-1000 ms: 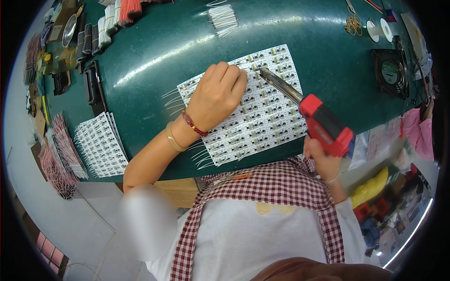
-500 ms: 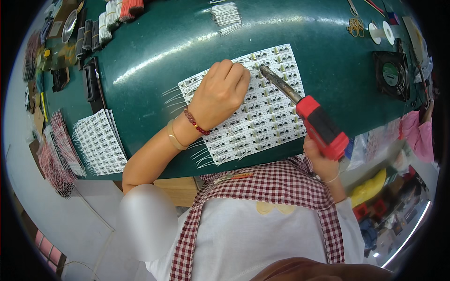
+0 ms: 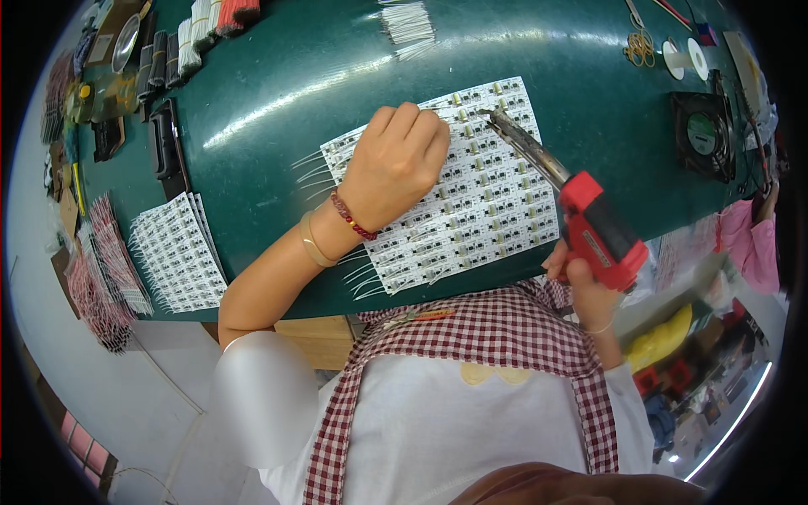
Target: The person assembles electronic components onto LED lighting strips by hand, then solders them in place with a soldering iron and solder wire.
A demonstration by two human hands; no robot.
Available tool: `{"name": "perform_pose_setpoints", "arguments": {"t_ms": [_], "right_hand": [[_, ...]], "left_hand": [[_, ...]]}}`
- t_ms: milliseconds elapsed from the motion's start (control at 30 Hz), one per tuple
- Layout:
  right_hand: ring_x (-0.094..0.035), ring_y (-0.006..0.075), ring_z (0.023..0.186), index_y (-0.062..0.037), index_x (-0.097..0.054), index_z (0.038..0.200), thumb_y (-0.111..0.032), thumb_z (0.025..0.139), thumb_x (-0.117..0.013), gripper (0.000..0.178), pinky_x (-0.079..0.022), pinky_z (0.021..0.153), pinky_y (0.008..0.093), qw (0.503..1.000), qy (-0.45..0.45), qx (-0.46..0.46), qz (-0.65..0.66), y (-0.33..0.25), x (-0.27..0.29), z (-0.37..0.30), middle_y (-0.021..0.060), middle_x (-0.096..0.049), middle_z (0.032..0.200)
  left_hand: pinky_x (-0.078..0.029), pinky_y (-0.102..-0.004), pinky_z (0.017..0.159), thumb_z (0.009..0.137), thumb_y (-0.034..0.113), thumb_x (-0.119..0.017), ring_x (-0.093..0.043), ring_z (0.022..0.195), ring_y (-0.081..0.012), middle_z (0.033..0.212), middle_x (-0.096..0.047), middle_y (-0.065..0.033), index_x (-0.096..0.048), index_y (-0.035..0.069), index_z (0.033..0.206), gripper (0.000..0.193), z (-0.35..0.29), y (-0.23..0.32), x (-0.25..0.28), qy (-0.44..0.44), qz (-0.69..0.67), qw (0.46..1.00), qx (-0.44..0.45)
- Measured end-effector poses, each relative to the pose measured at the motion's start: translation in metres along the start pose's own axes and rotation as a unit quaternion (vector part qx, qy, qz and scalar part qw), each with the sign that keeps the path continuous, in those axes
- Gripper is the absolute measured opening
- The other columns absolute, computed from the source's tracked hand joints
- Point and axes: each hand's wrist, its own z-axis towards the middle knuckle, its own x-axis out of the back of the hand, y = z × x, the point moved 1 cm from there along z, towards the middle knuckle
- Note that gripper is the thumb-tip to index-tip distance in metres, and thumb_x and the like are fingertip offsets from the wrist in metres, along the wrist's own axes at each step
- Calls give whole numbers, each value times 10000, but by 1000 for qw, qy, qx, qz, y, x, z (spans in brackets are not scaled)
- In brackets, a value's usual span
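A white circuit board panel (image 3: 484, 202), with rows of small dark parts, lies at a slant on the green table. Thin white wires (image 3: 364, 278) stick out from its left edge. My left hand (image 3: 398, 160) rests over the panel's upper left, its fingers curled closed; whatever they pinch is hidden under the knuckles. In my right hand (image 3: 589, 295) is a red and black soldering gun (image 3: 602, 231), gripped by its handle. Its dark metal tip points up and left, over the panel's upper right part, apart from my left hand.
Further wired panels (image 3: 175, 257) are stacked at the left, beside bundles of red and white wires (image 3: 99, 286). Loose white wires (image 3: 408, 29) lie at the far middle. A black fan (image 3: 702, 135) and a white spool (image 3: 685, 59) stand at the right. A black tool (image 3: 164, 143) lies left.
The soldering gun and my right hand have shifted to the right, and the tip has moved right across the panel. My left hand has stayed nearly still.
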Motion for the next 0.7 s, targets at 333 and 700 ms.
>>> {"name": "perform_pose_setpoints", "arguments": {"t_ms": [333, 700], "right_hand": [[-493, 92, 562, 16, -568, 959, -505, 885, -626, 529, -387, 518, 226, 998, 31, -26, -46, 13, 3, -13, 29, -539, 678], [-616, 161, 631, -44, -668, 894, -161, 770, -751, 189, -471, 576, 263, 992, 3, -8, -123, 23, 8, -7, 56, -615, 786]], "left_hand": [[-454, -311, 620, 696, 8, -638, -526, 718, -215, 809, -554, -76, -656, -35, 971, 279, -1, 7, 1, 21, -63, 998, 14], [-449, -315, 632, 692, 1, -638, -521, 722, -219, 795, -536, -80, -655, -35, 971, 282, 1, 9, 0, 18, -65, 997, 27]]}}
